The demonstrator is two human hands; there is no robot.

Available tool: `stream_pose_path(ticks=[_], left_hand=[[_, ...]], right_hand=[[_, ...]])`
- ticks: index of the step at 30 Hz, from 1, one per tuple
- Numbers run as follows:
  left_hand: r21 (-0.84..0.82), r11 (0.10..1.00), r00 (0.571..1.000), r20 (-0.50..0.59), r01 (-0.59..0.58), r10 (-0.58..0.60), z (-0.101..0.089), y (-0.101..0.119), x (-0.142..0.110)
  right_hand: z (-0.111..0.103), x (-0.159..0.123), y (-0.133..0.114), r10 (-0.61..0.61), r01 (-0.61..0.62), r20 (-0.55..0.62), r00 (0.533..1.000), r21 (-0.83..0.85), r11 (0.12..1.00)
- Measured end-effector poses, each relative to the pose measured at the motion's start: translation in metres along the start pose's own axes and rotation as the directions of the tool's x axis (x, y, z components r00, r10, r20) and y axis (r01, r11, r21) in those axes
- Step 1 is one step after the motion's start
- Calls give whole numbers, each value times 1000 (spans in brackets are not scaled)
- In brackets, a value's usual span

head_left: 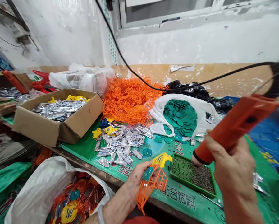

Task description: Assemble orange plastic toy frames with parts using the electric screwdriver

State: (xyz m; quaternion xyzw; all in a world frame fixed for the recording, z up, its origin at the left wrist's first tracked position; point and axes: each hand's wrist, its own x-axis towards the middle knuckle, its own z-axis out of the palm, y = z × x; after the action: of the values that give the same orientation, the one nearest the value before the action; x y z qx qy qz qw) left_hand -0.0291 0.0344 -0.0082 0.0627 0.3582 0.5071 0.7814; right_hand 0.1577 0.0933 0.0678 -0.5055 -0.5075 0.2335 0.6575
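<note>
My left hand [136, 179] is closed round a small toy assembly [153, 180]: an orange plastic frame with a teal piece and a yellow piece on top. It hovers over the table's front edge. My right hand [232, 168] grips an orange electric screwdriver [237, 124] with a black cord running up and left. Its tip points down into a green tray [192, 172] full of small dark screws.
A pile of silver plastic pieces [123, 143] lies on the green table cover. Behind are orange frames [130, 99], a white bag of teal pieces [180, 116] and a cardboard box [55, 116]. A bag of finished toys [67, 199] sits below. Another person's hand [2, 109] shows far left.
</note>
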Motion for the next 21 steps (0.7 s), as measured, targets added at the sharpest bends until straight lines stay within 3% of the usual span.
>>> stream_pose_path(ticks=[3, 5, 6, 7, 8, 10, 11, 12, 14, 17, 18, 20, 21], left_hand=[[-94, 996, 999, 50, -3, 8, 1, -2, -7], [-164, 987, 996, 88, 6, 8, 4, -6, -12], [-197, 980, 993, 121, 34, -10, 6, -7, -13], [-226, 971, 987, 159, 72, -36, 7, -9, -14], [-233, 965, 976, 202, 124, -76, 8, -10, -14], [-180, 957, 946, 273, 227, -173, 7, -10, -14], [-128, 959, 934, 289, 255, -210, 5, -9, -13], [-75, 961, 927, 292, 267, -235, 3, -6, -14], [16, 968, 933, 262, 251, -247, -4, 6, -17], [89, 988, 982, 135, 124, -135, -16, 34, -37], [106, 992, 987, 137, 69, -83, -20, 43, -49], [174, 984, 979, 193, 37, -71, -28, 54, -76], [213, 977, 976, 210, 15, -61, -33, 55, -89]], right_hand=[[2, -24, 9, -244, 231, 1, 970, -327, 916], [7, -45, 16, -274, 305, 160, 948, -216, 928], [11, -54, 19, -191, 225, 302, 934, -83, 971], [15, -61, 22, -80, 65, 456, 886, 49, 997], [19, -66, 23, 32, -136, 591, 806, 133, 982], [28, -69, 24, 228, -490, 741, 631, 153, 858], [32, -69, 23, 305, -596, 758, 576, 135, 791], [36, -68, 22, 364, -658, 754, 547, 120, 743], [43, -66, 22, 421, -704, 732, 535, 112, 701], [49, -69, 25, 423, -708, 730, 537, 118, 696], [50, -72, 28, 435, -719, 731, 526, 108, 687], [51, -82, 34, 470, -755, 746, 471, 66, 652], [53, -87, 37, 484, -775, 766, 423, 29, 631]])
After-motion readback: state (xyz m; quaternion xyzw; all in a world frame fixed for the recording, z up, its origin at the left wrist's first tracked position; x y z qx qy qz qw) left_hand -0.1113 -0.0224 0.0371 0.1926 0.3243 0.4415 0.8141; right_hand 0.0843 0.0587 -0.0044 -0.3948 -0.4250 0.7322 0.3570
